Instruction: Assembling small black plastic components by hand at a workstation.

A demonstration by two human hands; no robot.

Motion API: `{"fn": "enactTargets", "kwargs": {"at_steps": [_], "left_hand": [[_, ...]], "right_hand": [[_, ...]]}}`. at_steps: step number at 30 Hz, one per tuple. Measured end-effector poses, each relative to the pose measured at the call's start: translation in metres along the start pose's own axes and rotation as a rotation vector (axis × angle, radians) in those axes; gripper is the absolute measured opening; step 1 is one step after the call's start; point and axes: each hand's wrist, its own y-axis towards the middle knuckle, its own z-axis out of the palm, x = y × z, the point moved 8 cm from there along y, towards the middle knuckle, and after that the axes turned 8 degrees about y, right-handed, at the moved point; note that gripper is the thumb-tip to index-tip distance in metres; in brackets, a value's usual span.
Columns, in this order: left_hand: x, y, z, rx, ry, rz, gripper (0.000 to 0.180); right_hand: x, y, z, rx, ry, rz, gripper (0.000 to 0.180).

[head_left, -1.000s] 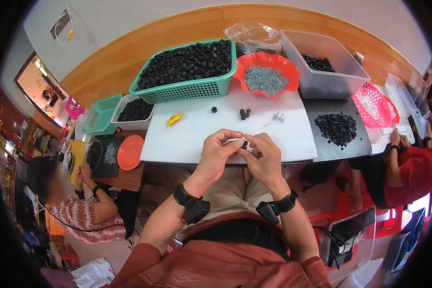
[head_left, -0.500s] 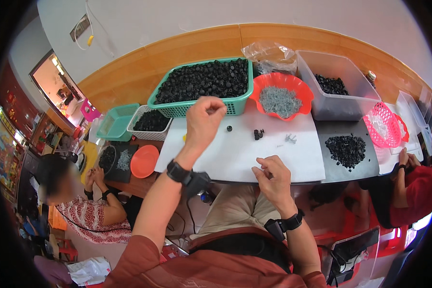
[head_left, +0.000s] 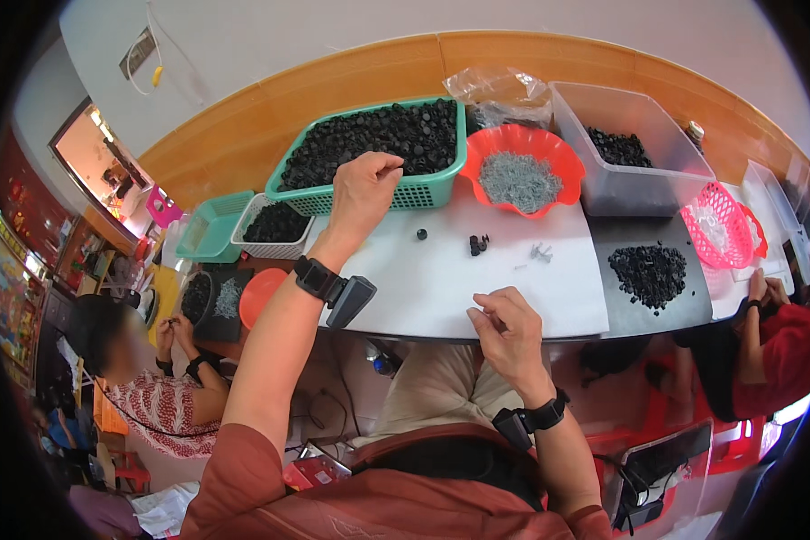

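My left hand (head_left: 364, 193) is raised at the near side of a green basket (head_left: 414, 194) heaped with small black plastic caps. Its fingertips are pinched together, and whatever they hold is hidden. Over the front edge of a white sheet (head_left: 369, 292) hovers my right hand (head_left: 510, 333), fingers curled and thumb close to the forefinger; I cannot make out anything between them. Between the hands, a single black cap (head_left: 422, 234) lies on the sheet, beside a small cluster of black parts (head_left: 479, 245) and several grey screws (head_left: 540, 253).
A red scalloped bowl (head_left: 567, 180) of screws stands behind the sheet, beside a clear bin (head_left: 643, 189) with black parts. A black pile (head_left: 648, 275) lies on a dark mat. People work at left (head_left: 166, 396) and right (head_left: 783, 351).
My left hand has moved slightly up and left, further over the front of the green basket. The right hand has hardly moved. The whole view has shifted a little.
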Motion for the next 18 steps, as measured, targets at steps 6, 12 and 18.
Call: {"fn": "enactTargets", "kwargs": {"at_steps": [6, 12, 18], "left_hand": [[-0.023, -0.039, 0.030, 0.116, 0.051, 0.155, 0.023], [-0.009, -0.067, 0.061, 0.252, 0.174, 0.197, 0.027], [-0.051, -0.078, 0.081, 0.280, 0.052, 0.391, 0.030]], "right_hand": [[-0.001, 0.000, 0.002, 0.006, 0.038, 0.000, 0.019], [0.001, 0.000, 0.001, 0.009, 0.021, -0.007, 0.019], [-0.001, -0.001, 0.001, -0.008, 0.033, -0.030, 0.019]]}}
